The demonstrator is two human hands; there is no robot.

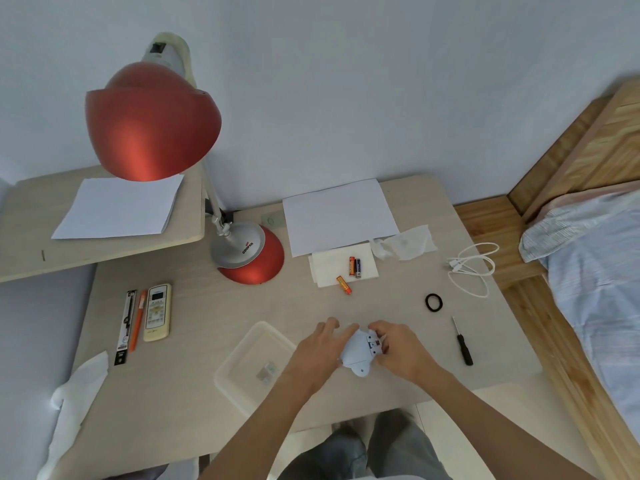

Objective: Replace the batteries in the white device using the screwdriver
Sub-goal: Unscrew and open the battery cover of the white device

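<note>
Near the front edge of the pale wooden desk (194, 403): white device (358, 351) held just above the surface between both hands, battery compartment uncovered and facing up at its right end. Left hand (320, 348) cupped around the device's left side, fingers curled against the body, thumb along the top edge — a firm grip. Right hand (401, 348) closed on the right end, fingertips pinched at the open compartment; whether a battery sits between them, impossible to tell. Well to the right, apart from both hands, black-handled screwdriver (462, 342) lying flat on the desk, tip pointing away from the person. Just beyond it, a black hair tie (433, 302), and farther back a coiled white cable (472, 270). Behind the hands, two batteries (355, 267) side by side on a folded tissue (325, 268), with a third orange battery (344, 285) lying at the tissue's front edge. Left of the hands, touching the left wrist area, a clear plastic tray (242, 362) with a small pale piece inside. Farther left — a remote control (157, 312), an orange pen (137, 320) and a black packaged item (125, 327), lined up side by side. At the back, a red desk lamp (152, 126) and a blank sheet of paper (339, 216).
</note>
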